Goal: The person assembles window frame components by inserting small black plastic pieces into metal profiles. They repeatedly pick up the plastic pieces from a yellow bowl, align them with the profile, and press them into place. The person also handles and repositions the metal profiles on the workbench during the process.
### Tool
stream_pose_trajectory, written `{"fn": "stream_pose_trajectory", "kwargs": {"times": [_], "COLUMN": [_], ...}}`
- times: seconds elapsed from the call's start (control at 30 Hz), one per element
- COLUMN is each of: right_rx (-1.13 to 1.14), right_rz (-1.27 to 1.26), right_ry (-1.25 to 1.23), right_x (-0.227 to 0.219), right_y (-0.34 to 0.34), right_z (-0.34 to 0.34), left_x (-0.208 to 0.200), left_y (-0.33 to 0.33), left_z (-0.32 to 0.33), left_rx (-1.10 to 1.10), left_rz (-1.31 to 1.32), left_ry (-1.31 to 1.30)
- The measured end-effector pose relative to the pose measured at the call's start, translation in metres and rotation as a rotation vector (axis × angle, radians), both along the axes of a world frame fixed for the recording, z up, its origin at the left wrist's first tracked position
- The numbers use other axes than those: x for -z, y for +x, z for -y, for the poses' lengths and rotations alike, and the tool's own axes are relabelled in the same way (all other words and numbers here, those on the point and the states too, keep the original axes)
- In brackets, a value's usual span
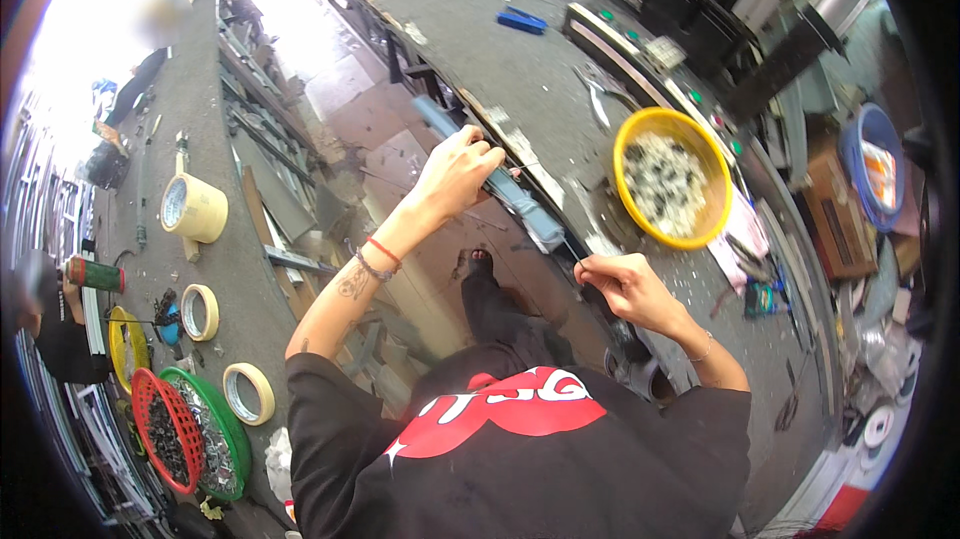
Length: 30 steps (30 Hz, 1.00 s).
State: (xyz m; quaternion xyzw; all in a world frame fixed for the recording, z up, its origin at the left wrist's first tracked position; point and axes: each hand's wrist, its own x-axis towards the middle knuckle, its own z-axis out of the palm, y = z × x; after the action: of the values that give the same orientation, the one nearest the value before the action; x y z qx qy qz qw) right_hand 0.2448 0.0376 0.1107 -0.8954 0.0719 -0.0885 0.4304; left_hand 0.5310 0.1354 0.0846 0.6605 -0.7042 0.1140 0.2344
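Note:
My left hand is closed around a long grey-blue bar, which slants from upper left to lower right above the gap beside the right bench. Its near end looks wrapped in something shiny. Just past that end, my right hand has its fingertips pinched together; whatever they hold is too small and dark to make out. Right of the bar, a yellow basin full of small white and black pieces sits on the bench. A pair of pliers lies beyond it.
A blue tool lies on the far bench. The left bench carries tape rolls, a red basket and a green basket of small parts. Cut profiles lean between the benches. A person's arm shows at far left.

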Motion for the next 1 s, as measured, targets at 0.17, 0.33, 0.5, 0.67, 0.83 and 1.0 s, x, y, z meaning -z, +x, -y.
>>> {"fn": "stream_pose_trajectory", "kwargs": {"times": [0.17, 0.33, 0.5, 0.67, 0.83, 1.0], "right_rx": [-0.026, -0.142, 0.128, -0.127, -0.144, -0.081], "right_rz": [-0.133, 0.018, -0.333, -0.325, -0.018, -0.081], "right_ry": [-0.243, 0.137, 0.554, 0.228, -0.058, 0.030], "right_x": [0.015, -0.010, -0.023, -0.002, -0.028, 0.000], "right_y": [0.099, 0.152, 0.189, 0.196, 0.192, 0.240], "right_z": [0.018, 0.052, 0.116, 0.095, 0.141, 0.190], "left_x": [0.010, 0.006, -0.018, -0.015, -0.008, -0.027], "left_y": [0.047, 0.091, 0.111, 0.119, 0.123, 0.120], "left_z": [0.022, 0.028, 0.020, 0.049, 0.073, 0.083], "left_rx": [-0.177, -0.135, 0.088, -0.295, -0.052, 0.156], "left_rz": [-0.003, 0.349, 0.537, 0.310, 0.539, 0.368], "left_ry": [0.210, 0.132, -0.093, 0.018, 0.090, -0.053]}}
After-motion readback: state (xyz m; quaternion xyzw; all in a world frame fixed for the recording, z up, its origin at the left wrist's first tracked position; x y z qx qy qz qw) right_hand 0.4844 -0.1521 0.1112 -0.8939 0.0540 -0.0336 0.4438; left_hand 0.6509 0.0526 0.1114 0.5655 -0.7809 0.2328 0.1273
